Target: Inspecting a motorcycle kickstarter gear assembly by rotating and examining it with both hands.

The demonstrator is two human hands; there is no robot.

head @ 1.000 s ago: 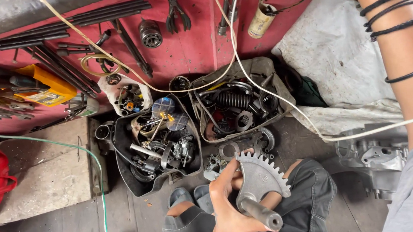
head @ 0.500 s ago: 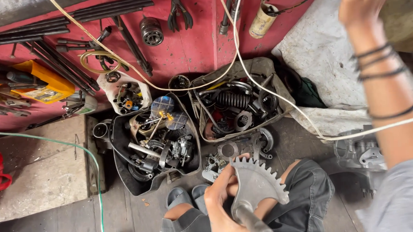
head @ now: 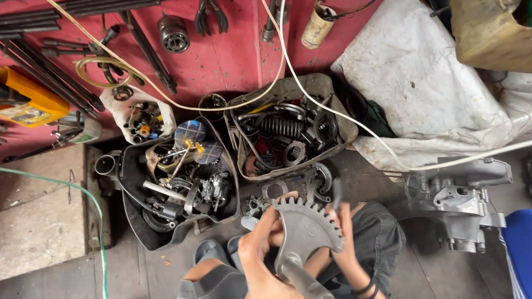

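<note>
The left hand [head: 263, 250] is closed around a grey metal sector gear [head: 307, 227], its fingers curled over the left edge of the toothed fan just above the shaft. The gear stands roughly upright in front of the person, teeth arcing along the top and right, with its thick shaft [head: 306, 286] running down and to the right toward the bottom edge of the view. The right hand [head: 343, 247] comes in from the other side, fingers stretched upward along the gear's right rim and touching it; whether it truly grips the gear cannot be told. Dark bands circle that wrist. Both hands and the gear sit above the person's knees in dark shorts [head: 369, 234].

Just beyond the gear, on the floor, lies a black tray [head: 133, 225] packed with engine bits, and beside it to the right a worn tan tray [head: 342, 129] holding a coiled spring, rings and gears. A white cable [head: 286, 54] crosses over both. Farther out, a red surface [head: 227, 56] carries rods, pliers and a bearing. To the right sits a grey engine casing [head: 462, 201], with a dirty white cloth [head: 422, 73] behind it.
</note>
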